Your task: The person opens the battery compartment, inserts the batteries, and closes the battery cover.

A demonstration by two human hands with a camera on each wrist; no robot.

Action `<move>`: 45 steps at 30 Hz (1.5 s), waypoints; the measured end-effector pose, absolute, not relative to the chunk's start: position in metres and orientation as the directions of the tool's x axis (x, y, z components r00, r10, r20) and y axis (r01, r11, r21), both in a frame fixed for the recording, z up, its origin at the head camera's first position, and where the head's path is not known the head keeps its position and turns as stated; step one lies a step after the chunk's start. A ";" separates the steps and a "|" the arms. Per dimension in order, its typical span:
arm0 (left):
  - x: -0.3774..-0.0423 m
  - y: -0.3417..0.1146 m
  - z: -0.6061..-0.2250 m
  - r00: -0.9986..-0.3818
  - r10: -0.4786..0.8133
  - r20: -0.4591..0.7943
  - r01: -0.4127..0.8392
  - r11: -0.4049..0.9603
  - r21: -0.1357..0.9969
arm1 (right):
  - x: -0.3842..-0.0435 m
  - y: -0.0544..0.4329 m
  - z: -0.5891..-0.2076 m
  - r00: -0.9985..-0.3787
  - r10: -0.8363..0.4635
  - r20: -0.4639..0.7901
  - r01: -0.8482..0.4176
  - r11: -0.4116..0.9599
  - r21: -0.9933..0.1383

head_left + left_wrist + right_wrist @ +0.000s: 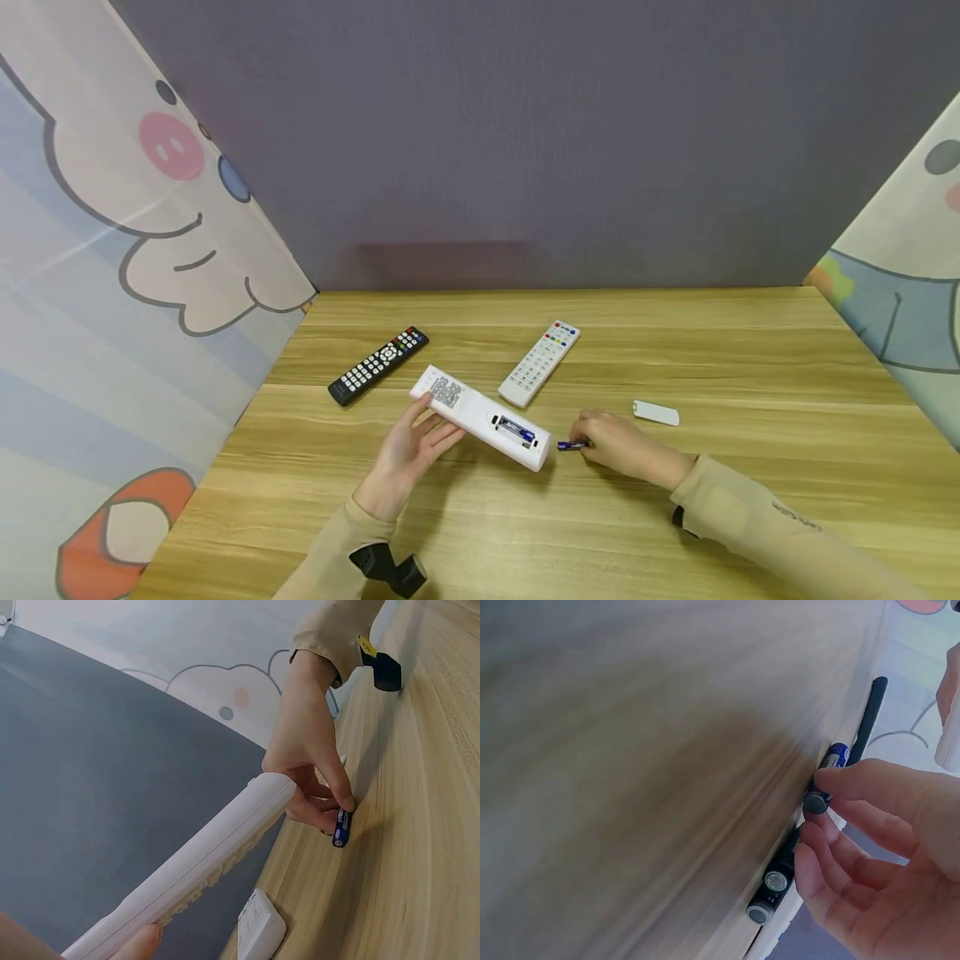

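Note:
My left hand [405,458] holds a white remote control [476,412] above the table, its back turned up. The battery compartment in that back is uncovered, and a blue battery [517,429] lies in it. To the right, my right hand [618,446] pinches another blue battery [834,759] between thumb and fingers, low over the wood. The left wrist view shows this battery [342,827] with one end pointing away from the fingertips. Two dark batteries [777,876] lie beside the curled lower fingers in the right wrist view; the hand hides them from the head view.
A white battery cover [656,412] lies beyond my right hand. Behind the held remote lie a second white remote control [540,362] and a black remote control [378,365], both keys up. A grey partition [555,150] rises along the back edge of the wooden table [750,367].

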State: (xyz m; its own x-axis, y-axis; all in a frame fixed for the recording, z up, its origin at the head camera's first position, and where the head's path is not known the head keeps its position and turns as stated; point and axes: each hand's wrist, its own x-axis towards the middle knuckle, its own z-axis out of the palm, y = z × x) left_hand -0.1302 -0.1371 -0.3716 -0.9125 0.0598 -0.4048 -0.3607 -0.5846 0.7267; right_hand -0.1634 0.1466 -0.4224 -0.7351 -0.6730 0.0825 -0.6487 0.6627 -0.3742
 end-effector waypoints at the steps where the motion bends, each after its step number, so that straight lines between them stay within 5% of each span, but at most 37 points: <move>1: -0.130 -0.137 -0.371 -0.913 0.063 -0.402 -0.360 -0.588 0.725 | -0.163 0.146 -0.423 -0.738 -0.670 0.079 -0.645 0.666 -0.375; 20: -0.129 -0.138 -0.372 -0.913 0.057 -0.404 -0.354 -0.604 0.714 | -0.162 0.150 -0.422 -0.810 -0.572 0.131 -0.532 0.622 -0.575; 30: -0.129 -0.137 -0.372 -0.919 0.067 -0.390 -0.349 -0.601 0.719 | -0.160 0.151 -0.421 -0.785 -0.546 0.292 -0.590 0.516 -0.621; 45: -0.128 -0.136 -0.372 -0.915 0.068 -0.398 -0.357 -0.596 0.719 | -0.157 0.155 -0.410 -0.913 -0.393 0.106 -0.297 0.464 -0.835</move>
